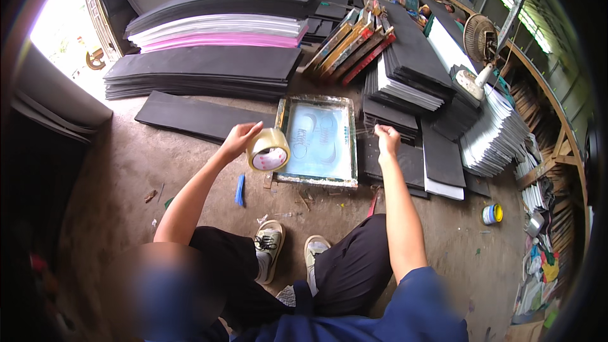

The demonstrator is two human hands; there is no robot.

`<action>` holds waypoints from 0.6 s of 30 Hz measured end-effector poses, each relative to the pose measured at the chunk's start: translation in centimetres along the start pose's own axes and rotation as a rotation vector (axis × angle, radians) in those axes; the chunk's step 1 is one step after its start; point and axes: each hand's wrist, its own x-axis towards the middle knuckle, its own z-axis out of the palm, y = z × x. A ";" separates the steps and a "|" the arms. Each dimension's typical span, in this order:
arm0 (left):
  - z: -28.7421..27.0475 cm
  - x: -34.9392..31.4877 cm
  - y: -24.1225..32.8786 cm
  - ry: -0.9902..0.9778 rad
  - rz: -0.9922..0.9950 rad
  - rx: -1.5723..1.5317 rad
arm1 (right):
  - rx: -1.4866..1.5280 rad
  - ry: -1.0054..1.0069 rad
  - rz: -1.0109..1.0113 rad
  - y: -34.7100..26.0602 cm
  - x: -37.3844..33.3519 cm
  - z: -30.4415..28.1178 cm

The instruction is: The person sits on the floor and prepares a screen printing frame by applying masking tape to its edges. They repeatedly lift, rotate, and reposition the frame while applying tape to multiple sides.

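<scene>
Navy sleeve [425, 294] sits nearest the camera. Left hand [239, 140] grips a tape roll [269, 152]; right hand [387, 140] is closed in a pinch, apparently on a clear strip [365, 131], faint to see. Risk: strip could twist, stick to itself or catch on the screen frame [316, 181] if tension drops or the pinch slips. Roll hangs at left fingers, overlapping frame's left edge in view; frame lies on floor [456, 240], between and below both hands.

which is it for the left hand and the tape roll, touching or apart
Touching. The head view shows the left hand against the upper left edge of the tape roll, holding it up with no gap between them.
</scene>
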 end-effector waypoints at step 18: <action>0.0 3.9 -10.7 0.112 0.047 0.538 | -0.457 0.286 0.239 10.4 -3.1 4.0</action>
